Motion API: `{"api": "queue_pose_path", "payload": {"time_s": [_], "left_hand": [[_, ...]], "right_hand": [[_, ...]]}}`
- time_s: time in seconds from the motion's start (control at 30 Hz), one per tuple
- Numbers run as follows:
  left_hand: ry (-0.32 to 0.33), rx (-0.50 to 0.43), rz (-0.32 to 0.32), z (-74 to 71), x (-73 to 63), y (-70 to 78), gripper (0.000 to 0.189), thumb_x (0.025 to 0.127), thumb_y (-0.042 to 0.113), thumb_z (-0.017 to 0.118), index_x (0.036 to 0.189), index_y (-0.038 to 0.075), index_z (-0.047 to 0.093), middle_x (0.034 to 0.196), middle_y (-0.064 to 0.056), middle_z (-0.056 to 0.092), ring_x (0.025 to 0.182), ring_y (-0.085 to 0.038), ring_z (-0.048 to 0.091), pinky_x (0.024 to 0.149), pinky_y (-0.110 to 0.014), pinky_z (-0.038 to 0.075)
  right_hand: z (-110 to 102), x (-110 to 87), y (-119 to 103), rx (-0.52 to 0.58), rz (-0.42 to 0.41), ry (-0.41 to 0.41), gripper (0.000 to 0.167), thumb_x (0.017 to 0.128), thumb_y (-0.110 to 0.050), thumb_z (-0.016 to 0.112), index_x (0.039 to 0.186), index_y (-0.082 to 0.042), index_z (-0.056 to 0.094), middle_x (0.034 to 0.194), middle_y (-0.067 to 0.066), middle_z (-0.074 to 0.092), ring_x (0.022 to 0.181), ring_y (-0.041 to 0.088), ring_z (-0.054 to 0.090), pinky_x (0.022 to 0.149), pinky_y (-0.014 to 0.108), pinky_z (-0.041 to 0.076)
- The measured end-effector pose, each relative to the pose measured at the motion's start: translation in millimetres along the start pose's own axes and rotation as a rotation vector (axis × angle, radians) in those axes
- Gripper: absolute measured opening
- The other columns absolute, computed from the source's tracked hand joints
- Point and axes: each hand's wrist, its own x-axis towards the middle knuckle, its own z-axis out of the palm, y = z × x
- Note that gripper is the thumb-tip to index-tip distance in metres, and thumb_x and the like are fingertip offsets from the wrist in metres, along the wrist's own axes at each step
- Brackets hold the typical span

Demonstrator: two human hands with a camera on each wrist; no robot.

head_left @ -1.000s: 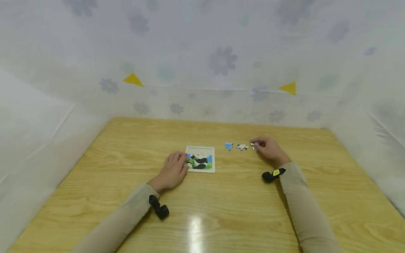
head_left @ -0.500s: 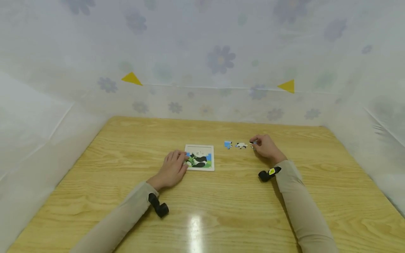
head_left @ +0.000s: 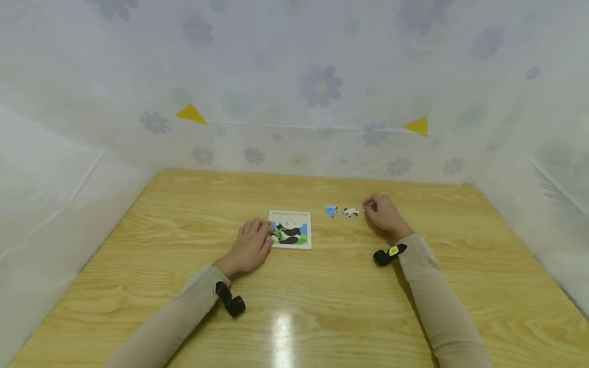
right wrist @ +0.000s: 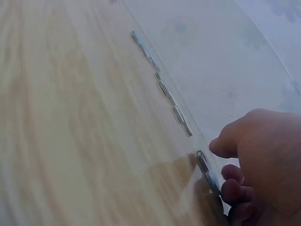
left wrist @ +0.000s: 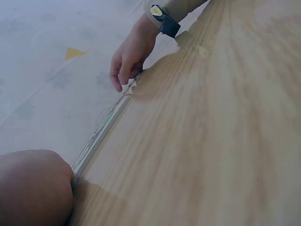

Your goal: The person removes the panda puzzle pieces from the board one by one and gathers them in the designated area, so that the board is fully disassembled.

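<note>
A jigsaw puzzle board (head_left: 310, 231) with a white frame lies flat, a panda picture in its lower part and bare pale backing along the top. My left hand (head_left: 248, 246) rests at its left edge, fingertips over the frame. To the right, a blue puzzle piece (head_left: 331, 210) and a white-and-black puzzle piece (head_left: 350, 212) lie in a row. My right hand (head_left: 387, 217) bends over another puzzle piece (right wrist: 208, 172), almost hidden from the head view. That piece lies on the table close by the thumb and curled fingers; whether they pinch it is unclear.
The wooden table (head_left: 303, 301) runs back to a pale flowered curtain (head_left: 257, 76). Two yellow triangles (head_left: 191, 113) mark the curtain. Each wrist wears a black camera (head_left: 230, 300), standing out beside the sleeve.
My right hand has shifted slightly left and bent further over the rightmost puzzle piece, so less of it shows. The left hand stays on the board's edge.
</note>
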Motion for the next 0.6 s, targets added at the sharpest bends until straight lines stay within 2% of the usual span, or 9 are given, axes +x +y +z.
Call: {"api": "queue_pose_path", "payload": {"time_s": [0.13,0.27,0.47,0.6], "left_hand": [[-0.004,-0.004,0.003,0.5,-0.8,-0.2,0.036,0.101,0.020,0.043,0.131,0.001,0.050,0.137,-0.019,0.039,0.126,-0.036,0.034,0.112,-0.053,0.019],[-0.015,-0.003,0.001,1.2,0.3,0.1,0.036,0.101,0.020,0.042,0.131,0.001,0.050,0.138,-0.019,0.039,0.126,-0.036,0.034,0.112,-0.052,0.019],[0.006,-0.008,0.004,0.2,0.1,1.4,0.034,0.100,0.018,0.044,0.129,0.001,0.051,0.136,-0.018,0.040,0.125,-0.036,0.035,0.110,-0.052,0.021],[0.013,-0.007,0.009,-0.6,-0.2,1.1,0.033,0.100,0.019,0.044,0.128,0.002,0.051,0.136,-0.018,0.041,0.124,-0.036,0.036,0.110,-0.053,0.021]], "right_hand": [[3,-0.8,-3,0.041,0.007,0.109,0.022,0.097,-0.007,0.046,0.106,0.006,0.060,0.098,0.023,0.053,0.079,0.030,0.050,0.068,0.040,0.043],[6,1.0,-10,0.064,-0.026,0.211,0.020,0.097,-0.007,0.048,0.104,0.004,0.062,0.089,0.017,0.055,0.066,0.020,0.045,0.060,0.031,0.039],[16,6.0,-26,0.134,-0.067,0.177,0.019,0.097,-0.011,0.051,0.105,0.001,0.064,0.081,0.009,0.056,0.061,0.015,0.043,0.057,0.028,0.038],[23,8.7,-40,0.170,-0.106,0.199,0.017,0.097,-0.009,0.052,0.103,0.001,0.065,0.077,0.007,0.055,0.058,0.015,0.042,0.055,0.027,0.037]]}}
